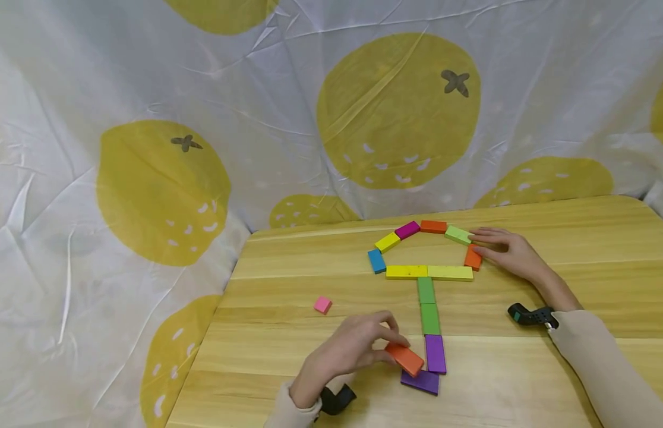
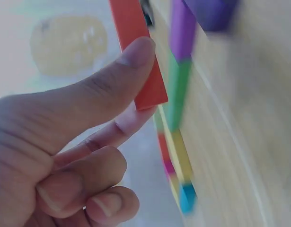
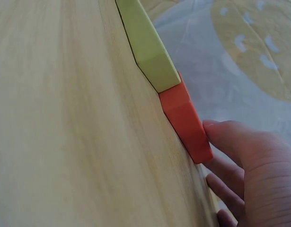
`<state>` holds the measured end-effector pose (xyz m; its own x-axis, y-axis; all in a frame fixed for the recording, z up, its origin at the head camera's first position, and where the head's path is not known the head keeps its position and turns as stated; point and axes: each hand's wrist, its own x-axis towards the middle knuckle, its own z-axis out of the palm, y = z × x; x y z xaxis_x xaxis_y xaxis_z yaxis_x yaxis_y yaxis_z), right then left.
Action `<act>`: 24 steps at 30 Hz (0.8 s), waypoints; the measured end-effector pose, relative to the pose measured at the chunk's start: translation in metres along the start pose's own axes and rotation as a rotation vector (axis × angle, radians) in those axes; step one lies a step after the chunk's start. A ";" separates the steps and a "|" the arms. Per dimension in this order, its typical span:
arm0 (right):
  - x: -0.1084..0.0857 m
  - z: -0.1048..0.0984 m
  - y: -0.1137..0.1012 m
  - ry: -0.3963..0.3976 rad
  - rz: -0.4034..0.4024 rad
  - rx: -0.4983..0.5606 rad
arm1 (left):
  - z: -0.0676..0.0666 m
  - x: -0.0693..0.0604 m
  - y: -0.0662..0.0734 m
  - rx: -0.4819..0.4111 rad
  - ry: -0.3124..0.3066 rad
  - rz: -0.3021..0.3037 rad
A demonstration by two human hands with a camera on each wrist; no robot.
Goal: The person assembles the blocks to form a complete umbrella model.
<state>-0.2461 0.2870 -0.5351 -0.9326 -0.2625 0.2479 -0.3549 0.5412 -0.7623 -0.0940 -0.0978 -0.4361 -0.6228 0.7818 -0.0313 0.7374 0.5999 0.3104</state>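
Observation:
My left hand pinches an orange block between thumb and fingers. The block is tilted, just above a dark purple block at the bottom of a stem of blocks. In the left wrist view, the thumb presses the flat face of that orange block. At the far right, my right hand has its fingers extended, touching another orange block beside a light green block. Its thumb meets the side of the orange block in the right wrist view.
Yellow and pale yellow blocks form a bar beneath an arch of coloured blocks. Green and purple blocks run down from it. A pink block lies apart on the wooden table. Lemon-print cloth hangs behind.

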 end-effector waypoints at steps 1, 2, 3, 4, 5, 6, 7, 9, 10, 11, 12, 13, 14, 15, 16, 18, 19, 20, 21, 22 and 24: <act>0.000 0.000 0.000 0.000 0.001 0.000 | -0.001 -0.006 -0.008 -0.030 0.009 -0.038; -0.001 0.000 0.000 -0.001 0.002 0.000 | -0.001 -0.012 -0.016 -0.056 0.017 -0.071; -0.001 -0.001 0.000 -0.004 0.002 0.002 | -0.001 -0.017 -0.023 -0.078 0.023 -0.098; -0.001 -0.001 0.000 -0.004 0.007 0.005 | 0.000 -0.021 -0.029 -0.094 0.027 -0.119; -0.001 -0.001 0.000 -0.004 0.014 0.005 | 0.002 -0.024 -0.034 -0.101 0.030 -0.131; 0.000 -0.001 0.000 -0.005 0.016 0.003 | 0.004 -0.026 -0.039 -0.103 0.032 -0.136; 0.000 -0.001 0.000 -0.005 0.017 0.000 | 0.006 -0.027 -0.042 -0.109 0.030 -0.137; 0.000 -0.001 0.001 -0.006 0.022 -0.004 | 0.010 -0.026 -0.046 -0.102 0.022 -0.127; 0.000 -0.001 0.001 -0.004 0.027 -0.004 | 0.012 -0.025 -0.047 -0.097 0.017 -0.122; 0.000 -0.001 0.001 -0.004 0.028 -0.004 | 0.014 -0.023 -0.048 -0.094 0.010 -0.119; 0.000 0.000 0.001 -0.004 0.028 -0.002 | 0.016 -0.021 -0.048 -0.093 0.003 -0.117; 0.001 0.000 0.001 -0.005 0.029 -0.002 | 0.017 -0.020 -0.048 -0.093 -0.005 -0.119; 0.001 0.000 0.000 -0.005 0.028 -0.001 | 0.018 -0.018 -0.048 -0.090 -0.011 -0.124; 0.001 0.000 0.000 -0.004 0.024 0.002 | 0.019 -0.017 -0.048 -0.090 -0.017 -0.128; 0.001 0.000 0.000 -0.002 0.021 0.005 | 0.020 -0.015 -0.047 -0.090 -0.022 -0.130; 0.001 0.000 0.001 -0.004 0.006 0.002 | 0.020 -0.013 -0.046 -0.098 -0.035 -0.136; 0.001 0.000 0.001 -0.006 0.000 0.000 | 0.020 -0.013 -0.045 -0.100 -0.041 -0.138; 0.001 0.000 0.001 -0.002 0.001 0.002 | 0.020 -0.013 -0.045 -0.103 -0.048 -0.139; 0.001 0.000 0.002 -0.002 0.000 0.002 | 0.020 -0.012 -0.044 -0.106 -0.053 -0.139; 0.002 0.000 0.002 -0.003 0.001 0.002 | 0.020 -0.012 -0.043 -0.107 -0.057 -0.138; 0.002 0.001 0.003 -0.003 0.001 0.003 | 0.020 -0.012 -0.042 -0.105 -0.060 -0.133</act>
<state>-0.2488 0.2876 -0.5371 -0.9326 -0.2645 0.2455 -0.3541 0.5392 -0.7641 -0.1122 -0.1292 -0.4675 -0.6942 0.7070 -0.1347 0.6158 0.6804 0.3974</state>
